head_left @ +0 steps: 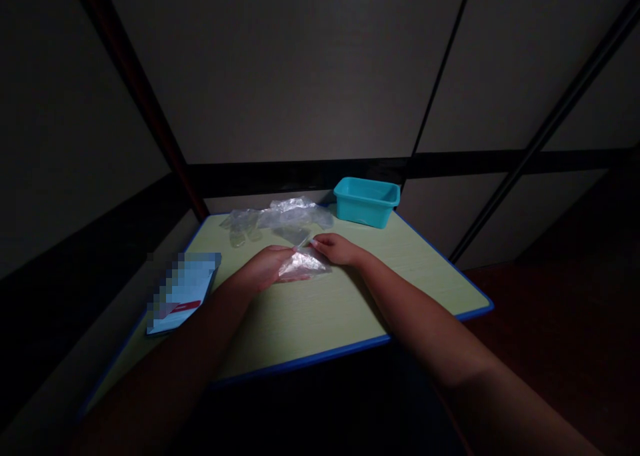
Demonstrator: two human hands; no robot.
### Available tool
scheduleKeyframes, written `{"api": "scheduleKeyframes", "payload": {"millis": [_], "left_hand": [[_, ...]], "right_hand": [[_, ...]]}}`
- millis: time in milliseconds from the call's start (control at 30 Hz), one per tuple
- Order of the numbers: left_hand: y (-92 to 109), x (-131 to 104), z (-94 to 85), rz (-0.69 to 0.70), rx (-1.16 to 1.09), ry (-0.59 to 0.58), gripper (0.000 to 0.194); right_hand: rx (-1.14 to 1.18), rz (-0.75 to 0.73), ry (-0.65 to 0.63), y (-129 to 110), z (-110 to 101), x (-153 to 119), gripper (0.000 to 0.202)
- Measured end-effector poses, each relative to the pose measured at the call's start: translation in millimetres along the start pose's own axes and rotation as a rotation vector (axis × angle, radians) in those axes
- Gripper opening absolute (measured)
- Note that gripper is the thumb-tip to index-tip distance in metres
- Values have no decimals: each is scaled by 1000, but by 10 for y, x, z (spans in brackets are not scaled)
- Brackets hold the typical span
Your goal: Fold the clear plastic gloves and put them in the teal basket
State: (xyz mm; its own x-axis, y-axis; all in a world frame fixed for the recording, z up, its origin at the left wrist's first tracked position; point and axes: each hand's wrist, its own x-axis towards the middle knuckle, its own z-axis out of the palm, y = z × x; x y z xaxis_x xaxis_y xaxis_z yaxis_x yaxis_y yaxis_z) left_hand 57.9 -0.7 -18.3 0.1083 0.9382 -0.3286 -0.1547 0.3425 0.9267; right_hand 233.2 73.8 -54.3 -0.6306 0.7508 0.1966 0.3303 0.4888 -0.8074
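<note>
Both hands down on the table [310, 323], working one piece of clear plastic film [303, 264] at table centre. Left hand [265, 268] lies flat with fingers together, pressing the film's 9 o'clock edge. Right hand [337, 248] has fingers closed, pinching the film's corner at 1 o'clock. Pile of clear plastic [277, 217] sits at 12 o'clock of our hands, teal bin [367, 201] at 1 o'clock, phone [185, 293] at 9 o'clock near the table edge.

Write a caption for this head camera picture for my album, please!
Two bare hands, left and right, press a crinkly clear plastic piece on a green table near a teal bin.
</note>
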Motion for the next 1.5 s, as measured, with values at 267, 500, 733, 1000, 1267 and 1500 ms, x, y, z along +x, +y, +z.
{"api": "scheduleKeyframes", "payload": {"millis": [267,500,733,1000,1267,1500], "left_hand": [[60,-31,-8,-19,175,77,13],[70,-21,-38,8,288,115,14],[93,65,-222,4,315,55,15],[86,128,-302,88,555,133,12],[75,135,-293,165,599,193,16],[54,154,-306,226,626,200,16]], "right_hand": [[-53,0,3,-42,19,-12,34],[-196,9,29,-64,2,-8,31],[-340,10,84,-54,38,-9,26],[-466,65,113,-116,74,-18,25],[-493,71,117,-131,80,-16,24],[-483,34,123,-91,89,-14,19]]}}
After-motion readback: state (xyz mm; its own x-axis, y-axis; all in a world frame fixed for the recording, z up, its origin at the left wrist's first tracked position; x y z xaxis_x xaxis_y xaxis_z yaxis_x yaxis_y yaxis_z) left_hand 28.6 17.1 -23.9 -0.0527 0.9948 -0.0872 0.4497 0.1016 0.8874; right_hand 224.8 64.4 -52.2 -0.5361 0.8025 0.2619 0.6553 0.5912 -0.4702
